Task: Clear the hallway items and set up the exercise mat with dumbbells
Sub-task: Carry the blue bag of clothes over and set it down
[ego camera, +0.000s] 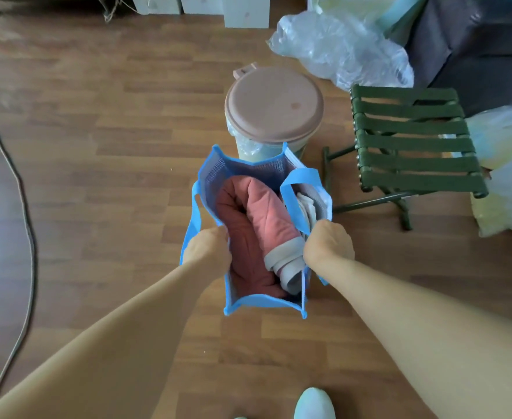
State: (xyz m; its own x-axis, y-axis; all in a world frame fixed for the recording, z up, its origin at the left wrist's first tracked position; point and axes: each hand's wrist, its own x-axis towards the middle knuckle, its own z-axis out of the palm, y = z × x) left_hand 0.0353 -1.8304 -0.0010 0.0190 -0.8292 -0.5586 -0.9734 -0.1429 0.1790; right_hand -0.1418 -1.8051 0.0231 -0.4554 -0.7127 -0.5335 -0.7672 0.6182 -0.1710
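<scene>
From the head camera, a blue mesh bag [218,169] stands open in front of the person, with the left hand [207,251] curled over its left rim and the right hand [328,246] closed round its right rim where a blue handle [297,204] meets it. A rolled pink padded cloth [257,213] fills the bag, with a grey-edged piece [282,266] beside it. Just beyond the bag is a bin with a pink lid [274,104], to the bag's right a green slatted folding stool [415,140], farther beyond it a crumpled clear plastic sheet [339,46], well to its left a cable [26,225] on the wooden floor [112,122].

Home, wood-plank floor [97,176], lidded bin [274,105], folding stool [412,140]
</scene>
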